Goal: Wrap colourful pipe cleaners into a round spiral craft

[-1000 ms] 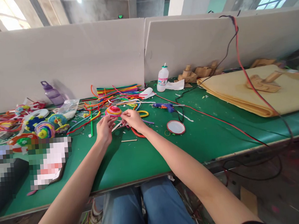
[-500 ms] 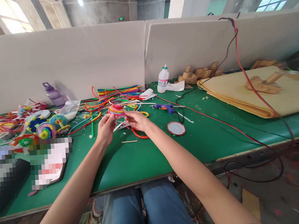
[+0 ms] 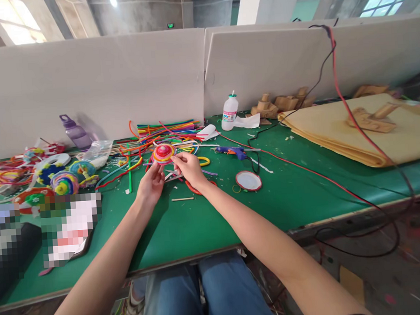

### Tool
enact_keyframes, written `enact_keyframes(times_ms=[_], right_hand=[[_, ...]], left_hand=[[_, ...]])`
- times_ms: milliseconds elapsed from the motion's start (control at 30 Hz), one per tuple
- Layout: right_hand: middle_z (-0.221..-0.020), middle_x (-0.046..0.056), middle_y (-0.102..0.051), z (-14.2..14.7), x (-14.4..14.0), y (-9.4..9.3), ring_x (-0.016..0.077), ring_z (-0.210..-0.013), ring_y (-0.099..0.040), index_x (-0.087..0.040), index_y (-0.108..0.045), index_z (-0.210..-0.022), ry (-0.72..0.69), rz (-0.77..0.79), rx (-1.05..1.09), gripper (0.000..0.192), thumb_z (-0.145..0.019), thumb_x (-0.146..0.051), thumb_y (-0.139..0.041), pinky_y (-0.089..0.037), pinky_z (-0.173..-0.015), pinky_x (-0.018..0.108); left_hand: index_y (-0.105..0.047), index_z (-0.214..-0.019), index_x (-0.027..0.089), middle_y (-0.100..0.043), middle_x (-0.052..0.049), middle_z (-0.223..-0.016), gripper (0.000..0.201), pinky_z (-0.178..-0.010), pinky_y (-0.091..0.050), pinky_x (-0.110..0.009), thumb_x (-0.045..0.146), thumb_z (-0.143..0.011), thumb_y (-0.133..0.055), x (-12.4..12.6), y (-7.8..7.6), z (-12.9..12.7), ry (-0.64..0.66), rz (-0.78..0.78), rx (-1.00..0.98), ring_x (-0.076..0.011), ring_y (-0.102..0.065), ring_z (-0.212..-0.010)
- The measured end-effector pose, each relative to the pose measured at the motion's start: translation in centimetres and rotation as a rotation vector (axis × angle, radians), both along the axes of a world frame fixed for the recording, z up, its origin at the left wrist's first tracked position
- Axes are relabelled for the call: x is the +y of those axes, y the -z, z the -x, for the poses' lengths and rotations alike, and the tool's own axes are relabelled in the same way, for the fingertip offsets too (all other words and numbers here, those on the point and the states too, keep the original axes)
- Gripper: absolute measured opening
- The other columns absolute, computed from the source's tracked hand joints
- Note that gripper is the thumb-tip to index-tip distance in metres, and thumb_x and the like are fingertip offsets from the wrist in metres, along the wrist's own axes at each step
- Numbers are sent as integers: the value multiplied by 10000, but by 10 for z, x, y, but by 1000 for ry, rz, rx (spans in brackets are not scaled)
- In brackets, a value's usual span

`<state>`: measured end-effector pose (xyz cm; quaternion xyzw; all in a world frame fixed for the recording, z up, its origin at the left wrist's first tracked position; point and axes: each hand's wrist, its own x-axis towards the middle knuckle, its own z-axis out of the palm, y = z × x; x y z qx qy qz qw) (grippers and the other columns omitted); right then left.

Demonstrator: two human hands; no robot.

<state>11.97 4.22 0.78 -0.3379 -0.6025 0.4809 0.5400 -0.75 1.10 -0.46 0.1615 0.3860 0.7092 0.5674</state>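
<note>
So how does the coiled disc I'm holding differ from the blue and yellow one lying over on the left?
The disc in hand is raised off the table, tilted toward the camera and pinched by the left hand and right hand; the blue and yellow disc lies untouched on the green table. The held one is mostly red, pink and orange. Both are round, multicoloured spiral coils.

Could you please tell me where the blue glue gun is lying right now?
In the head view, the blue glue gun lies on the green table, right of the right hand, just behind the round lid and in front of the white bottle.
</note>
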Motion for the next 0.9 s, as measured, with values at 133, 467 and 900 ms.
enact_keyframes(times_ms=[133, 467, 900], right_hand=[[-558, -43, -521, -1, -2, 0, 80, -453, -471, -196, -522, -673, 16, -54, -25, 209, -834, -322, -564, -367, -470, 202], [-606, -29, -548, -2, -5, -2, 109, -523, -515, -205, -538, -709, 67, -168, -119, 192, -852, -333, -536, -419, -560, 227], [-720, 13, -613, -20, 17, -9, 158, -672, -566, -191, -602, -745, -52, -235, -83, 207, -768, -395, -634, -455, -616, 267]], left_hand=[[-678, -757, 198, -709, -23, -858, 105, -618, -473, -182, 147, -819, -609, 0, -3, 0, 1, -13, -34, -101, -654, -805], [-641, -712, 206, -691, -5, -768, 51, -661, -485, -230, 165, -741, -649, 0, -8, 2, -60, -31, 45, -128, -650, -775], [-699, -817, 247, -698, 20, -868, 219, -854, -434, -268, 354, -647, -784, 2, -9, 17, -199, -153, 296, -132, -625, -905]])
